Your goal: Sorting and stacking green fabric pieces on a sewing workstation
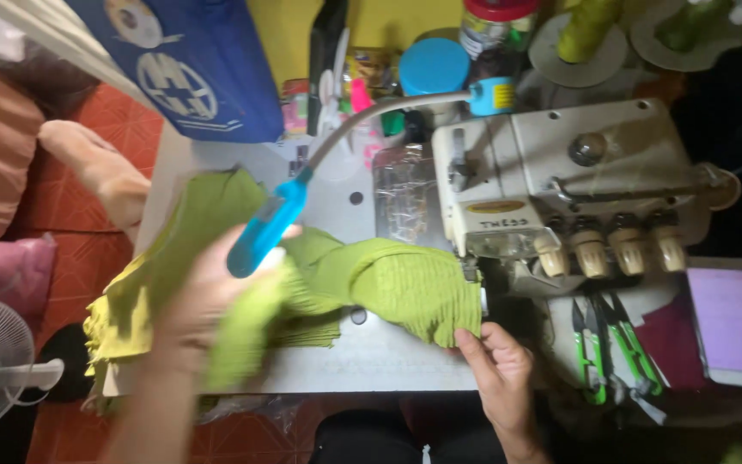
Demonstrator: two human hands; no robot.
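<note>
Head view: both hands grasp a soft green fabric piece (388, 279) at the overlock machine (551, 172).
Light, limp cloth; right hand (500, 369) fingers pinch its hem, blurred left hand (208, 301) bunches the far end.

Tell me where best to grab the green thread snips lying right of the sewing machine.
Grip the green thread snips by their green handles at the near end, coming from the table's front edge. The blades point away toward the sewing machine, and the handle end lies nearest, just right of the right hand. That looks safest.

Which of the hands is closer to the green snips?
Right. The right hand holds the green cloth just left of the green snips; the left hand is far off, across the table.
</note>
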